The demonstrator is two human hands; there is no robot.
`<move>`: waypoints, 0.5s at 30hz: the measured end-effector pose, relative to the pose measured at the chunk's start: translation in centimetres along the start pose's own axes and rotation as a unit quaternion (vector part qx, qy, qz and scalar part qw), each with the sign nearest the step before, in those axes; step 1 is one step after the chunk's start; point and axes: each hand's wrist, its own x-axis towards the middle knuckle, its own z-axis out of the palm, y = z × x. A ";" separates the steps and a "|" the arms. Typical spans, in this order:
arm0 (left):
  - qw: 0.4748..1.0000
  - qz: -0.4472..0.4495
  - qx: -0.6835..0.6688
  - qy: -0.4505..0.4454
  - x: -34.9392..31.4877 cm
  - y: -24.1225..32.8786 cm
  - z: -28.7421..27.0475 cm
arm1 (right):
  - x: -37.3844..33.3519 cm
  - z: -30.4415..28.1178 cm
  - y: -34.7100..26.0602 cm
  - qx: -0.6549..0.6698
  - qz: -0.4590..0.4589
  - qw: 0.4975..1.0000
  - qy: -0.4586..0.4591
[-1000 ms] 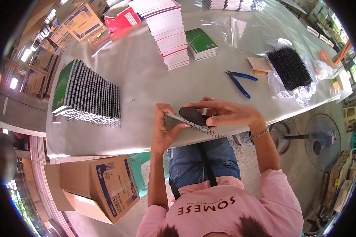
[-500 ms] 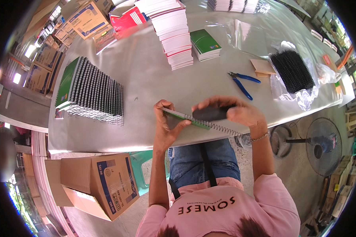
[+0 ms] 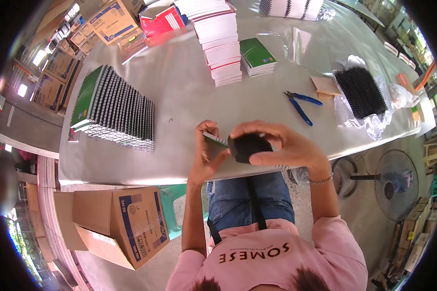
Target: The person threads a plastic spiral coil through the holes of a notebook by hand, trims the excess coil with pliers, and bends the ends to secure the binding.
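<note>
My left hand [image 3: 206, 154] grips a thin notebook [image 3: 215, 138] edge-on, thumb on the near side and fingers on the far side. Curled around a dark, soft-looking black pad [image 3: 247, 147], my right hand [image 3: 291, 144] presses it at the notebook's right part and hides most of that edge. A loose end of wire-thin spiral coil [image 3: 282, 167] pokes out below my right hand. Blue-handled cutting pliers [image 3: 303, 103] lie open on the table beyond that hand.
Spiral-bound notebooks [image 3: 119, 109] stand in a row at the left. Unbound stacks [image 3: 221, 43] and green-covered pads [image 3: 258, 54] sit farther back. Black coils [image 3: 361, 91] lie on plastic at the right. Below the table edge are an opened carton [image 3: 141, 225] and a fan [image 3: 395, 177].
My right hand with the black pad has moved left and down along the notebook, toward my left hand. Less of the spiral coil shows now.
</note>
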 end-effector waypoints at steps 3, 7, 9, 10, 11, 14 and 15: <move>0.999 -0.012 0.026 -0.016 -0.1 0.2 -0.2 | 0.6 -0.1 0.4 0.003 0.016 1.000 -0.011; 1.000 -0.022 0.004 -0.007 -0.2 0.4 0.3 | 1.4 -0.1 0.4 0.061 0.058 0.996 0.008; 0.998 -0.034 -0.048 -0.007 -0.2 0.1 0.3 | 0.8 0.5 -0.4 0.096 0.031 0.995 0.009; 0.999 -0.027 -0.017 -0.008 -0.2 0.4 0.3 | 1.0 0.5 -0.5 0.035 0.022 0.999 0.014; 1.000 -0.020 0.013 -0.009 -0.2 0.7 0.3 | 1.5 0.6 -0.4 -0.026 0.013 0.999 0.019; 1.000 -0.019 0.011 -0.019 -0.5 0.7 -0.1 | 1.4 1.0 -0.5 -0.006 0.018 1.000 0.017; 1.000 -0.021 -0.004 -0.023 -0.6 0.7 -0.4 | 1.4 1.2 -0.6 0.035 0.025 0.999 0.012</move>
